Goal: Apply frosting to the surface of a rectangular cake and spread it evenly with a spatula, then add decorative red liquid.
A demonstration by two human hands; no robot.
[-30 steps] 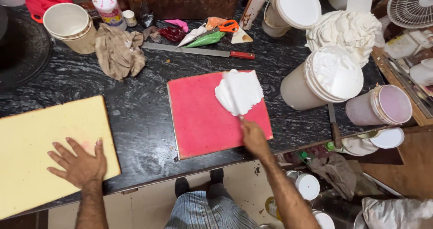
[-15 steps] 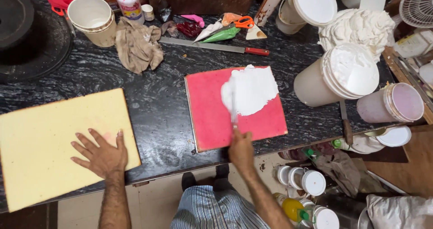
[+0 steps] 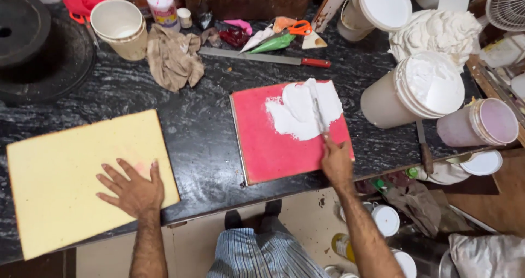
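My left hand (image 3: 133, 187) flat, fingers spread, palm down on yellow sponge sheet (image 3: 82, 179) at counter's left front. Beige cloth (image 3: 173, 56) crumpled behind, cream tub (image 3: 118, 27) beside it. Long knife (image 3: 265, 57) with red handle lies farther back, near piping bags (image 3: 273, 40) and orange scissors (image 3: 298, 27). Red sponge sheet (image 3: 273, 144) at centre, white cream (image 3: 302, 111) spread over its far right part. My right hand (image 3: 336, 160) clamped on spatula (image 3: 318, 115), blade in cream. 2 cream buckets (image 3: 421, 92) right of it.
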